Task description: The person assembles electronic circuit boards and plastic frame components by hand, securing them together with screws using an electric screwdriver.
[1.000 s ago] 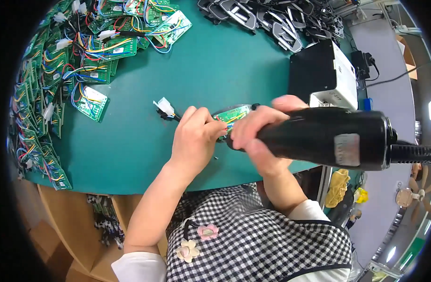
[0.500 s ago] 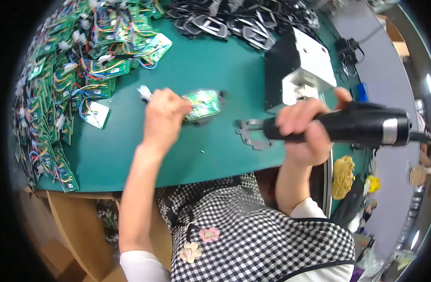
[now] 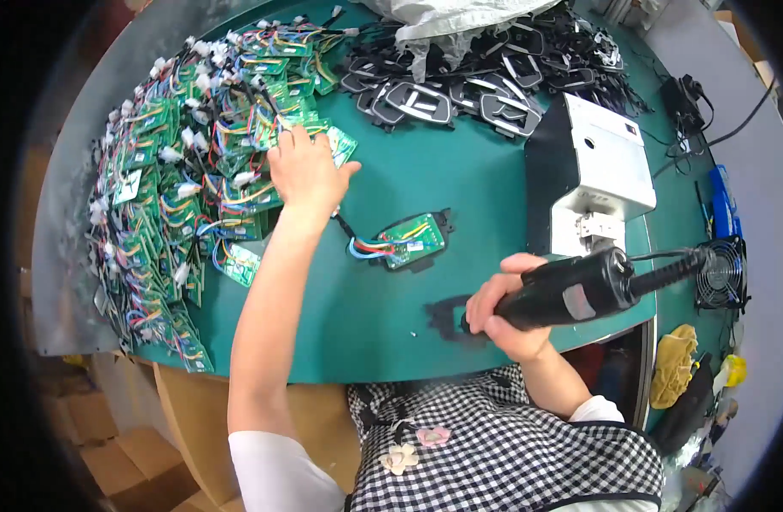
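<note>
My left hand [image 3: 309, 177] reaches over the inner edge of a heap of green circuit boards [image 3: 157, 247] with coloured wires and white plugs. Its fingers are stretched out and its thumb stands apart, beside a board [image 3: 341, 145] at the heap's edge. In my right hand [image 3: 509, 328] is a black electric screwdriver [image 3: 566, 294], its cable end pointing right. Below its tip lies a dark, flat bracket-like part [image 3: 443, 317], partly hidden by the hand. Between my hands a wired circuit board [image 3: 419, 241] sits in a black housing [image 3: 445, 220] on the green table [image 3: 357, 328].
Black and silver plastic frames [image 3: 413, 102] are piled at the back under a white plastic bag [image 3: 460, 15]. A black-and-white metal box device [image 3: 609, 162] stands right of centre. Farther right are a small fan [image 3: 721, 277] and a yellowish cloth glove [image 3: 675, 367].
My left hand has left the board in the middle and moved forward to the heap. The screwdriver has come back nearer to me, still in my right hand. The view has shifted.
</note>
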Demonstrator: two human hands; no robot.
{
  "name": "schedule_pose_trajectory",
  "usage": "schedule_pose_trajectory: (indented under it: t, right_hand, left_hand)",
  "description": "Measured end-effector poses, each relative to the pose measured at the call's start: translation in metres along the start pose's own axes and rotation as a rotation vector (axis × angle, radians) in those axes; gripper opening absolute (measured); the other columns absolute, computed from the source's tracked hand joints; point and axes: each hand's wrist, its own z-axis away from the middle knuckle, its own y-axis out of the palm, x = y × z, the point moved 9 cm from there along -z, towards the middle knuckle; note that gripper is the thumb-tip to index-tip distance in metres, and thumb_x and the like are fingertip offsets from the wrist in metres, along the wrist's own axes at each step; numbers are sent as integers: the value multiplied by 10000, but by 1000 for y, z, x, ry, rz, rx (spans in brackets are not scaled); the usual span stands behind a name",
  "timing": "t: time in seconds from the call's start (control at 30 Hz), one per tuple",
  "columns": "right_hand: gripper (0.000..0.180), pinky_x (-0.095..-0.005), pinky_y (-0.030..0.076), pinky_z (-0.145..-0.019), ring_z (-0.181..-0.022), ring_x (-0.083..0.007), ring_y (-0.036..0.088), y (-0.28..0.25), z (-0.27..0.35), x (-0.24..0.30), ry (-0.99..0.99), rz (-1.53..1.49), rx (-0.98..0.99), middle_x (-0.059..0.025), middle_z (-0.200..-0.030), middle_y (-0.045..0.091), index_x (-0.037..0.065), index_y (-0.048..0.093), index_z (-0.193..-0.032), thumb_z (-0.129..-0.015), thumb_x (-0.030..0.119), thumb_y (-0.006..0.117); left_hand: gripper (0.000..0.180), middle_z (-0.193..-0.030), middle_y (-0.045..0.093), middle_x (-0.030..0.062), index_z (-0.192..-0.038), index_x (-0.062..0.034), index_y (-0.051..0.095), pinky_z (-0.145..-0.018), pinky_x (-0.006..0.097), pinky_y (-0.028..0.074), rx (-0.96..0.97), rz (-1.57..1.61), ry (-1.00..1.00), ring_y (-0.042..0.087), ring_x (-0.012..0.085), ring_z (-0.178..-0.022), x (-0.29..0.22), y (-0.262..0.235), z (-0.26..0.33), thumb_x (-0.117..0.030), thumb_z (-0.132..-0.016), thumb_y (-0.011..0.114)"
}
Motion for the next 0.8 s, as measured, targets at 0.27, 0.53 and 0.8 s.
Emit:
schedule_pose_trajectory:
  t: [0.27, 0.53, 0.8]
  right_hand:
    - [687, -343, 451, -543, -545, -206, 524, -76, -6, 138, -498, 113, -345, -104, -672, 526, 76, 170, -1330, -787, 96, 589]
    - [646, -322, 489, -600, -557, -169, 536, -104, -5, 148, -639, 417, -537, -82, -661, 529, -36, 196, -1267, -732, 0, 557]
    - [645, -270, 462, -564, -544, -175, 537, -96, -28, 132, -457, 278, -153, -88, -633, 537, -88, 247, -1216, -678, -16, 595]
  left_hand:
    - [434, -983, 565, 111, -898, -69, 645, -820, 397, 414, 322, -119, -167, 513, 254, -1008, 27, 32, -15, -384, -616, 739]
    - [393, -972, 573, 85, -962, -73, 625, -815, 377, 419, 21, 58, -157, 533, 247, -954, 36, 18, -4, -235, -622, 739]
    - [342, -1085, 575, 92, -1104, 36, 552, -835, 291, 412, -802, 1468, -191, 532, 149, -958, 169, -99, 75, -37, -780, 633]
